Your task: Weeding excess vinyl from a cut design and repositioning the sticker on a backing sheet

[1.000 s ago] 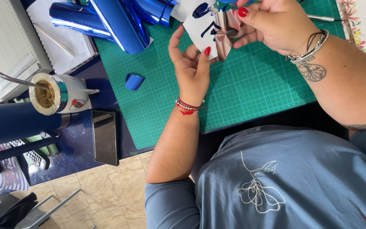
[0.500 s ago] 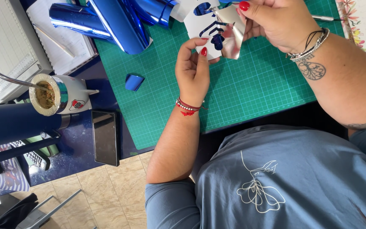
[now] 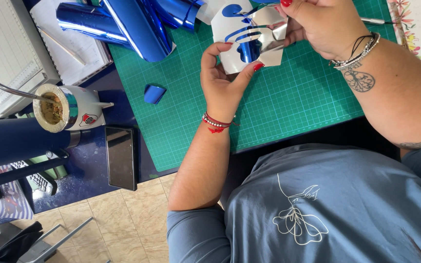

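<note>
Left hand (image 3: 222, 80) grip pinching white sheet (image 3: 230, 36) with blue shapes, right hand (image 3: 325, 24) grip peeling clear film (image 3: 269, 24) just above, green cutting mat (image 3: 293, 107) beneath

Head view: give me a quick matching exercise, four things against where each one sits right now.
Things:
1. Sticker sheet
2. Phone
3. Small blue scrap
4. Foil rolls

Places:
A. Lying alone on the green mat, left of the left hand
B. Piled at the mat's top left corner
C. Held up between the left hand and the right hand
D. On the dark table, beside the mat

Pairs: 1-C, 2-D, 3-A, 4-B
</note>
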